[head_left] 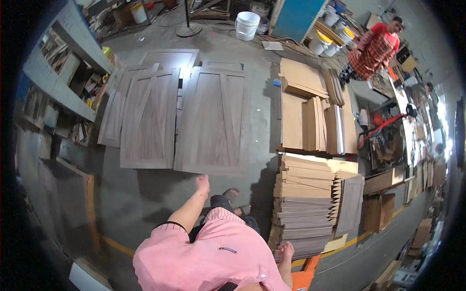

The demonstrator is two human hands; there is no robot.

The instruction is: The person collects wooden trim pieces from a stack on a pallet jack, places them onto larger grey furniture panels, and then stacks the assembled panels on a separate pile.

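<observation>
My left hand (202, 185) reaches forward with its fingers curled in, and nothing shows in it. Just ahead of it is the lower edge of a grey wood-grain door panel (201, 121) with slanted trim strips. Left of that panel is a similar grey panel (141, 123), overlapping others behind it. Low at my right side, my right hand (286, 251) is loosely closed and appears to hold nothing. It is beside a tall stack of grey and tan boards (303, 213), and I cannot tell whether it touches them.
Brown boards and long cardboard pieces (296, 121) lie on a pallet at the right. Beyond them stands a person in red (374, 51). A white bucket (247, 25) and a round stand base (189, 30) are at the back. An orange piece of equipment (306, 276) is near my right arm.
</observation>
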